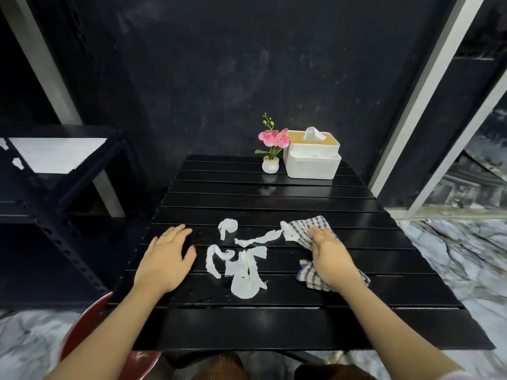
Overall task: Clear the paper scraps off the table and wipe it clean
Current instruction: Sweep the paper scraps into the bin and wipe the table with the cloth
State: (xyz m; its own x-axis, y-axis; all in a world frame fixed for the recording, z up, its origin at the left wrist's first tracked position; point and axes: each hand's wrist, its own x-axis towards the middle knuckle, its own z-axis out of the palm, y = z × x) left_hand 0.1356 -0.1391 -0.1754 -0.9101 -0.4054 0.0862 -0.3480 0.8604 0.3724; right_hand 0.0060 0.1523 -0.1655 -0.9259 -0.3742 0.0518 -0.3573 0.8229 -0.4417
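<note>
A black slatted table (274, 193) fills the middle of the view, with several torn white paper scraps (244, 272) lying on it between the two hands. The largest piece sits nearest the person, a curled strip lies just left of it, a small crumpled loop lies farther off, and a long thin strip runs right toward the cloth.

The left hand (164, 259) lies flat on the table to the left of the scraps, palm down, fingers spread loosely and holding nothing; its thumb is near the curled strip but apart from it.

The right hand (329, 256) presses down on a checked cloth of cream and blue-purple stripes (310, 226), which is bunched under the palm and shows both beyond the fingers and near the wrist. Its fingers lie together over the fabric. The far left edge of the cloth touches the end of the long strip and a small white wad of paper.

At the far edge of the table stand a small white pot with pink artificial flowers (271, 152) and, touching it on its right, a white tissue box with a light wooden top (312, 157). A dark red round seat (90, 319) shows at the near left
</note>
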